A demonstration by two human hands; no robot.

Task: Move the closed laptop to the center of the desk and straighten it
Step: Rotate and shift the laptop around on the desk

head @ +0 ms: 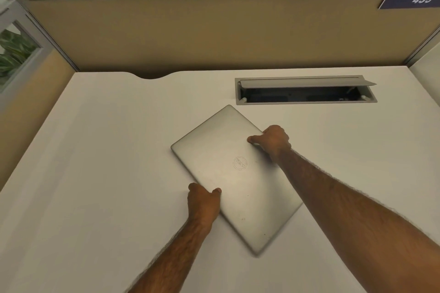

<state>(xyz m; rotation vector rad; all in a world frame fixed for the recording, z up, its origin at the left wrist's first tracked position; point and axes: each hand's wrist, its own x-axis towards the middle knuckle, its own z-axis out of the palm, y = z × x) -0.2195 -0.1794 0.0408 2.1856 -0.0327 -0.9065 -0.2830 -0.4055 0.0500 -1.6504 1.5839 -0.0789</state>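
The left hand [203, 202] and right hand [273, 141] grip opposite long edges of the skewed closed laptop [234, 178], fingers curled, arms extended.

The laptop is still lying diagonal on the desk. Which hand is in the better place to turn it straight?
Probably the right hand. It grips the laptop near a far corner, so a pull would turn it well. The left hand holds mid-edge, better as a pivot.
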